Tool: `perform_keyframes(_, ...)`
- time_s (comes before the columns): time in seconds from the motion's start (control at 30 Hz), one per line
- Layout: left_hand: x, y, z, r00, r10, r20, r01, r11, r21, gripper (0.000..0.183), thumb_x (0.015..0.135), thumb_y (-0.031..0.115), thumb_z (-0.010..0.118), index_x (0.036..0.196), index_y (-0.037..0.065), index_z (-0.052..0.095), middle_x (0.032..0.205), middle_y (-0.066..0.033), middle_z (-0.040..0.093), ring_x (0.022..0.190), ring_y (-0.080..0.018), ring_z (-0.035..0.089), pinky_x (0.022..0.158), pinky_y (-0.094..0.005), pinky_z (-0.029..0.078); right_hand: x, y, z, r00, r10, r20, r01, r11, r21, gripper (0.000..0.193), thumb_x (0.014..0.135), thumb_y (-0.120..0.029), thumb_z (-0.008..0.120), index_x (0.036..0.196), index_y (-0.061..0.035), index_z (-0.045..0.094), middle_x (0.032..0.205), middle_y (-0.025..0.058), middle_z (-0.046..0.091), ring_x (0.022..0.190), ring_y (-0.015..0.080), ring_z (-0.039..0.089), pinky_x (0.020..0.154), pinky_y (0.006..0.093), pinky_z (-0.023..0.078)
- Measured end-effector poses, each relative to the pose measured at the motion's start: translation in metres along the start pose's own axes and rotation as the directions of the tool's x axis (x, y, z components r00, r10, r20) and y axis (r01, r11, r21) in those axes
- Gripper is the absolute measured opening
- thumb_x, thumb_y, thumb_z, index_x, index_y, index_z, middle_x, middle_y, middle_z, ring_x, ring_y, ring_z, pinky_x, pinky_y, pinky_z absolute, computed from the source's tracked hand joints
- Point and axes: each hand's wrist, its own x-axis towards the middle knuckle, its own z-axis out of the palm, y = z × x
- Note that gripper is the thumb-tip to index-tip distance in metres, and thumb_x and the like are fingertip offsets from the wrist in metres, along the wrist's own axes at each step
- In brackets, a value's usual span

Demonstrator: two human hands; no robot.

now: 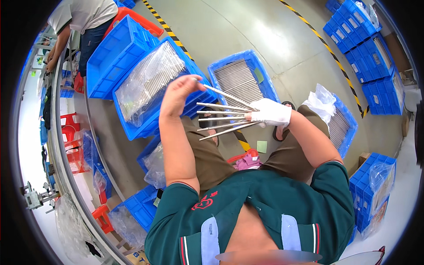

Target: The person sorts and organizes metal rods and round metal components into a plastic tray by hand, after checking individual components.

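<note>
My right hand (270,112), in a white glove, is closed around one end of several thin grey metal rods (223,118). The rods fan out toward my left over my lap. My bare left hand (179,95) is raised to the left, its fingertips pinched at the far end of the topmost rod (227,95). Beyond my hands, a blue crate (211,68) on the floor holds rows of similar rods. To the left, another blue crate (128,130) holds rods partly covered with clear plastic film (148,73).
Right of my knee stands a blue crate (351,132) with rods and white plastic (321,104). Stacked blue crates (371,57) line the far right. An empty blue crate (104,73) is at the left. A co-worker (88,22) stands at a metal-railed bench (57,132).
</note>
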Motion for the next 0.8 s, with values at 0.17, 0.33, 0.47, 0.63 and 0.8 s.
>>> perform_keyframes(0.17, 0.011, -0.028, 0.007, 0.984, -0.14, -0.111, 0.016, 0.688, -0.725, 0.033, 0.093, 0.032, 0.044, 0.101, 0.002, 0.055, 0.097, -0.016, 0.063, 0.1, -0.0307, 0.058, 0.083, -0.0425, 0.047, 0.009, 0.016, 0.002, 0.938, -0.266, -0.224, 0.293, 0.951, 0.098, 0.035, 0.076, -0.032, 0.067, 0.094, -0.0024, 0.058, 0.067, -0.0008, 0.053, 0.058, 0.0124, 0.048, 0.053, 0.0287, 0.04)
perform_keyframes(0.33, 0.009, -0.029, 0.043, 0.959, -0.216, -0.182, -0.065, 0.458, -0.887, 0.035, 0.093, 0.033, 0.043, 0.103, 0.001, 0.054, 0.098, -0.0145, 0.062, 0.101, -0.0308, 0.057, 0.086, -0.0459, 0.046, 0.017, 0.001, 0.015, 0.912, -0.264, -0.314, 0.032, 0.81, -0.586, 0.033, 0.075, -0.025, 0.065, 0.095, -0.0017, 0.052, 0.077, 0.0157, 0.059, 0.074, 0.0333, 0.058, 0.067, 0.0391, 0.045)
perform_keyframes(0.47, 0.003, -0.02, 0.056, 0.962, -0.195, -0.192, 0.017, 0.742, -0.671, 0.034, 0.092, 0.033, 0.047, 0.105, 0.002, 0.054, 0.093, -0.0113, 0.063, 0.082, -0.0224, 0.064, 0.071, -0.0313, 0.052, 0.024, 0.009, 0.011, 0.979, -0.165, -0.122, 0.094, 0.889, -0.447, 0.03, 0.076, -0.027, 0.066, 0.09, -0.003, 0.056, 0.077, 0.0166, 0.059, 0.07, 0.0301, 0.058, 0.066, 0.0353, 0.045)
perform_keyframes(0.63, -0.006, -0.016, 0.059, 0.958, 0.095, -0.272, -0.126, 0.987, -0.099, 0.028, 0.093, 0.027, 0.047, 0.104, 0.002, 0.054, 0.087, -0.008, 0.062, 0.078, -0.013, 0.058, 0.073, -0.0257, 0.044, 0.054, 0.038, -0.021, 0.99, -0.099, -0.099, 0.056, 0.928, -0.369, 0.032, 0.072, -0.037, 0.067, 0.081, -0.0065, 0.06, 0.075, 0.0147, 0.062, 0.071, 0.0315, 0.058, 0.066, 0.0351, 0.045)
perform_keyframes(0.8, -0.02, 0.002, 0.04, 0.826, 0.207, -0.524, -0.274, 0.96, -0.052, 0.032, 0.093, 0.027, 0.045, 0.109, -0.001, 0.05, 0.086, -0.0099, 0.061, 0.082, -0.016, 0.057, 0.076, -0.0291, 0.042, 0.098, 0.066, -0.074, 0.912, 0.021, -0.409, -0.35, 0.559, -0.751, 0.028, 0.073, -0.036, 0.064, 0.087, -0.0118, 0.062, 0.084, 0.0128, 0.064, 0.08, 0.0316, 0.061, 0.071, 0.0404, 0.048)
